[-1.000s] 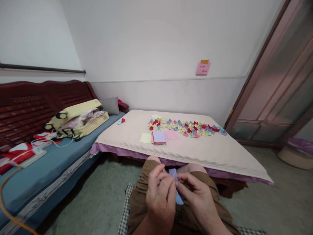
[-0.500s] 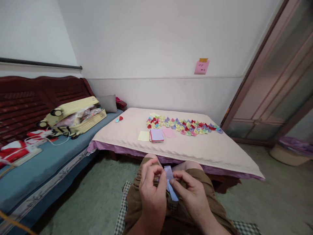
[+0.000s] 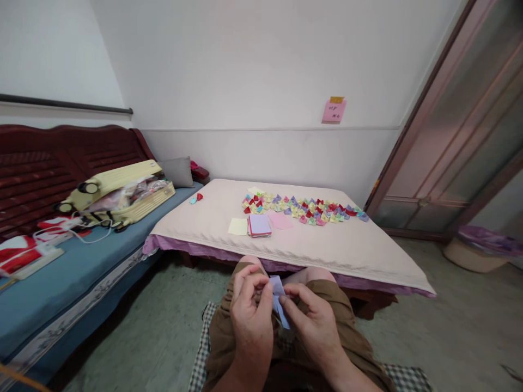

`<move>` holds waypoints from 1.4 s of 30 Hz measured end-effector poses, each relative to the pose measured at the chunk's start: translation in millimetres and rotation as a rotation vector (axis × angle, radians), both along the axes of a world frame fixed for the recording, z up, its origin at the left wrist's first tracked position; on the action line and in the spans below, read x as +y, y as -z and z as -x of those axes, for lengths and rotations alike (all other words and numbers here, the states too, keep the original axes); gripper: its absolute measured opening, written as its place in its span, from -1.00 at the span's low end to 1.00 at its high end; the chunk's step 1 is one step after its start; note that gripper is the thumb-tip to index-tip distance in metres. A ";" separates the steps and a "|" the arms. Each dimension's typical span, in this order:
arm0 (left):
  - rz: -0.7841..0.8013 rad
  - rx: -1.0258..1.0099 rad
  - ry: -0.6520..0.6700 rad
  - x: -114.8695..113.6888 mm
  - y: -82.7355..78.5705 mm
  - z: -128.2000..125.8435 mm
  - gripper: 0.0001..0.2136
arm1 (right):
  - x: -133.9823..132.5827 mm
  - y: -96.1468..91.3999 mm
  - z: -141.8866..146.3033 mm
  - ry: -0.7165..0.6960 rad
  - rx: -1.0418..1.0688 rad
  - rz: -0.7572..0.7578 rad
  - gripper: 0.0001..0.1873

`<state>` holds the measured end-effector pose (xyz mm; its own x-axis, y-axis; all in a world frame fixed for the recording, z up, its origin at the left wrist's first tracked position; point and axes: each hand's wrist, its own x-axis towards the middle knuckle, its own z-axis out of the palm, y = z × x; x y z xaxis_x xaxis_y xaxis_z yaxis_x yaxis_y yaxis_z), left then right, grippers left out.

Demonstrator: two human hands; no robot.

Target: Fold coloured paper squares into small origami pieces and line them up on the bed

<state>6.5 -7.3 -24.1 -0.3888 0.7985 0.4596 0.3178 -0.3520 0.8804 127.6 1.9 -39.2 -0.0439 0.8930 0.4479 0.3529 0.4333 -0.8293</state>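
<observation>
A small light-blue sheet of paper (image 3: 279,296), partly folded, is pinched between both my hands over my lap. My left hand (image 3: 250,318) grips its left side with curled fingers. My right hand (image 3: 311,321) pinches its right side with thumb and fingers. Ahead on the low table's pale cloth (image 3: 294,239) lie a stack of coloured paper squares (image 3: 259,225), a yellow square (image 3: 237,226), a pink square (image 3: 280,220) and a long band of several small folded paper pieces (image 3: 302,209).
A blue-cushioned wooden bench (image 3: 61,272) runs along the left, bearing an open yellow case (image 3: 118,193) and red-and-white items (image 3: 24,250). Two small folded pieces (image 3: 195,198) lie at the table's far left. A sliding door (image 3: 461,136) stands at right, a pink note (image 3: 333,110) on the wall.
My hands stay on the blue paper and have worked it, so less of it sticks out below. The view has shifted slightly rightward and the hands sit a little higher in view.
</observation>
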 end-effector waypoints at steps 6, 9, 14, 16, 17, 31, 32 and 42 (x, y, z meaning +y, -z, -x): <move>0.021 0.007 -0.002 0.2 -1.2 -1.3 -0.91 | 0.7 1.6 -1.3 -0.005 -0.044 -0.030 -0.88; 0.013 -0.018 0.010 -1.4 -4.4 -3.6 -0.96 | 0.2 2.4 -2.3 -0.012 -0.067 -0.057 -0.86; 0.016 -0.024 0.009 -1.5 -3.1 -6.7 -0.97 | -0.7 2.0 -3.4 -0.014 -0.087 -0.083 -0.85; 0.022 -0.035 0.015 -1.4 -0.6 -7.8 -0.95 | -0.6 1.4 -3.0 -0.013 -0.085 -0.087 -0.86; 0.026 -0.041 0.023 -1.4 0.8 -8.2 -0.95 | -0.5 1.2 -2.7 -0.013 -0.084 -0.091 -0.86; 0.148 -0.225 0.286 4.5 -13.8 6.8 -0.91 | -8.5 -19.8 -10.0 -0.137 0.093 0.176 -0.87; 0.147 -0.288 0.315 4.8 -14.3 6.6 -0.93 | -8.9 -21.9 -12.2 -0.173 0.132 0.229 -0.86; 0.172 -0.512 0.479 -2.3 -21.8 5.4 -0.88 | -12.2 -27.0 -23.9 -0.334 0.446 0.457 -0.79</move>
